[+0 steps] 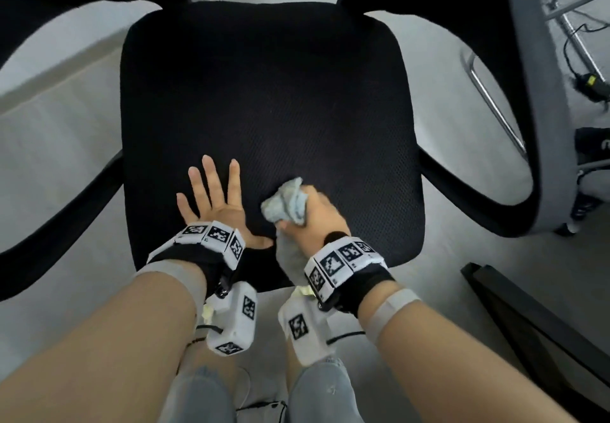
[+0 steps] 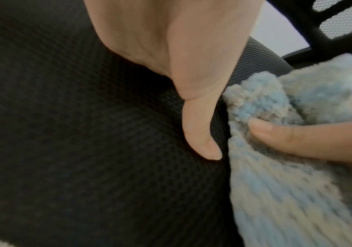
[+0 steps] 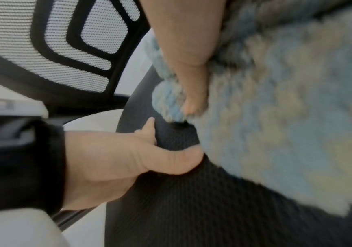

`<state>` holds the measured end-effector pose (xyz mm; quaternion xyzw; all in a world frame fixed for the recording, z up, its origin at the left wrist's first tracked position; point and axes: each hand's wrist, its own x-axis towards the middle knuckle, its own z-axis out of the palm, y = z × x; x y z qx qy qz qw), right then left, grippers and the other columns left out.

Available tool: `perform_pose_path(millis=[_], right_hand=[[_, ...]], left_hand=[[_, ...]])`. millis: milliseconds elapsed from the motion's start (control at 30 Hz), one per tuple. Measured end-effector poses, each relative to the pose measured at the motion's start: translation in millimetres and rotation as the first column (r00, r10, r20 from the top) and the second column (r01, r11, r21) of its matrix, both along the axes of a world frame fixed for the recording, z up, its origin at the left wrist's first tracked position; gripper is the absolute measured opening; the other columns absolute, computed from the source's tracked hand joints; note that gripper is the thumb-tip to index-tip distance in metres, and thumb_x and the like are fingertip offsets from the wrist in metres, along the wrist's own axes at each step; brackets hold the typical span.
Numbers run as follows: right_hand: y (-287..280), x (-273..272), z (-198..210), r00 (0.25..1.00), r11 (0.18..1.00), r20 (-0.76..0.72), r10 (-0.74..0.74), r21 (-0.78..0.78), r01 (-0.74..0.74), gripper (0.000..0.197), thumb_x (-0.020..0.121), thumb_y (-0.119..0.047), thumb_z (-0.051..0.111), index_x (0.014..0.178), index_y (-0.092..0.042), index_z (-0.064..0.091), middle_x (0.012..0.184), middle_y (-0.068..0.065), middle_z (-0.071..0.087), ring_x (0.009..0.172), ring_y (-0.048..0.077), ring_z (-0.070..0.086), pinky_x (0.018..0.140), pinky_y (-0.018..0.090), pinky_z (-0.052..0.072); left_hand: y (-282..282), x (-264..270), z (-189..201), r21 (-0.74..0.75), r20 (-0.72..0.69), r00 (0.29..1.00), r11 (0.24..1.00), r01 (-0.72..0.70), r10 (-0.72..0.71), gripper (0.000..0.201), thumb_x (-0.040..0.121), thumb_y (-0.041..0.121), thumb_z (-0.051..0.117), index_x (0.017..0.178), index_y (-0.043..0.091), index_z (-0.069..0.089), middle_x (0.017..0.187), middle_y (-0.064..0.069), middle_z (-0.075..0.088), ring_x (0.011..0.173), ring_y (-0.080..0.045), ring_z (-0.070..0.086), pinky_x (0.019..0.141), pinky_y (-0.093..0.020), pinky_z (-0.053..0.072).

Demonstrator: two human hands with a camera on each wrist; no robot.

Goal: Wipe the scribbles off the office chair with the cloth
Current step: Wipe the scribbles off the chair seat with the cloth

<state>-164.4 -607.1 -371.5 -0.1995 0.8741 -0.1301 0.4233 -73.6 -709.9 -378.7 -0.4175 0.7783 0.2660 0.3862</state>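
The office chair's black mesh seat (image 1: 264, 92) fills the middle of the head view; no scribbles show on it from here. My left hand (image 1: 214, 198) lies flat on the seat's front left part, fingers spread and straight, thumb (image 2: 200, 133) pressed to the fabric. Right beside it, my right hand (image 1: 317, 221) grips a bunched pale blue-grey cloth (image 1: 285, 204) and holds it down on the seat. A tail of the cloth hangs toward the front edge. The cloth (image 3: 276, 108) is blurred in the right wrist view, where the left hand (image 3: 128, 160) also shows.
Black armrests (image 1: 66, 211) curve out on both sides, and the mesh backrest (image 3: 23, 41) rises at the far side. A second grey chair (image 1: 541, 125) with a chrome frame stands close on the right, cables (image 1: 587, 79) behind it. A dark board (image 1: 528, 317) lies on the floor at lower right.
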Motion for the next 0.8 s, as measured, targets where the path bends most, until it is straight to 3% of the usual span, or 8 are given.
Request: perform_pose_path(millis=[133,300,400,467,567,667,700,800], right_hand=[[11,-9,36,0.972,0.994,0.231,-0.044,-0.085,0.065,0.060,0.073,-0.026,0.073,0.126,-0.019,0.043,0.124,0.007,0.054,0.113,0.023,0.053,0.095,0.032,0.043],[28,-80,61,0.894,0.900,-0.169,-0.415,-0.218,0.377,0.054,0.059,-0.034,0.077,0.107,-0.019,0.055,0.106,0.013,0.064,0.099,0.034,0.061,0.088,0.048,0.050],[29,-108,54,0.810,0.889,-0.367,-0.457,-0.164,0.428,0.050,0.072,-0.019,0.066,0.119,-0.016,0.048,0.118,0.018,0.053,0.107,0.038,0.053,0.094,0.051,0.043],[13,-104,41,0.859,0.918,-0.331,-0.391,-0.067,0.392,0.050,0.078,-0.009,0.056,0.126,-0.023,0.047,0.125,0.016,0.048,0.112,0.036,0.050,0.093,0.043,0.043],[-29,-51,21,0.986,0.998,-0.157,-0.059,0.015,0.062,0.018,0.074,-0.033,0.044,0.089,-0.031,0.053,0.097,-0.002,0.050,0.086,0.017,0.051,0.073,0.027,0.038],[-59,15,-1,0.835,0.836,0.073,0.545,-0.122,-0.535,0.026,0.085,-0.021,0.039,0.102,-0.041,0.042,0.101,-0.002,0.027,0.093,0.014,0.024,0.078,0.030,0.025],[-61,19,-3,0.787,0.783,0.054,0.614,-0.163,-0.600,0.032,0.089,-0.016,0.046,0.107,-0.042,0.049,0.099,-0.004,0.027,0.093,0.015,0.023,0.078,0.031,0.024],[-54,-17,-2,0.856,0.846,-0.080,0.510,-0.133,-0.516,0.008,0.086,-0.035,0.056,0.089,-0.042,0.057,0.096,-0.010,0.042,0.101,0.015,0.034,0.089,0.033,0.027]], left_hand=[[-12,22,20,0.037,0.070,0.995,0.997,0.072,-0.075,0.137,0.060,0.041,0.080,0.139,0.029,-0.032,0.144,-0.004,-0.045,0.139,-0.025,-0.030,0.115,-0.053,0.000],[-31,32,39,0.041,0.043,0.984,0.984,-0.175,0.173,0.133,0.060,0.033,0.082,0.143,0.031,-0.021,0.150,-0.004,-0.036,0.143,-0.024,-0.022,0.117,-0.051,0.006],[-40,29,32,-0.017,0.023,0.980,0.980,-0.199,0.199,0.136,0.058,0.036,0.083,0.142,0.029,-0.024,0.150,-0.005,-0.034,0.143,-0.025,-0.022,0.116,-0.051,0.006],[-44,22,22,-0.048,0.026,0.984,0.984,-0.173,0.175,0.141,0.056,0.040,0.083,0.141,0.027,-0.028,0.149,-0.007,-0.037,0.141,-0.026,-0.025,0.116,-0.052,0.005],[-46,14,9,-0.093,0.053,0.989,0.987,-0.132,0.137,0.146,0.053,0.048,0.082,0.137,0.025,-0.035,0.145,-0.009,-0.042,0.139,-0.027,-0.030,0.115,-0.053,0.001],[-46,15,-7,-0.269,-0.041,0.989,0.952,-0.146,0.140,0.118,0.075,0.035,0.067,0.140,0.024,-0.031,0.149,-0.013,-0.035,0.141,-0.029,-0.026,0.115,-0.057,0.002],[-48,17,-9,-0.294,-0.054,0.990,0.946,-0.139,0.129,0.115,0.078,0.035,0.064,0.138,0.025,-0.033,0.149,-0.013,-0.035,0.141,-0.029,-0.025,0.115,-0.058,0.001],[-60,23,-11,-0.151,-0.001,0.995,0.983,-0.100,0.101,0.150,0.046,0.064,0.076,0.123,0.028,-0.049,0.141,-0.011,-0.048,0.136,-0.029,-0.036,0.109,-0.054,-0.012]])
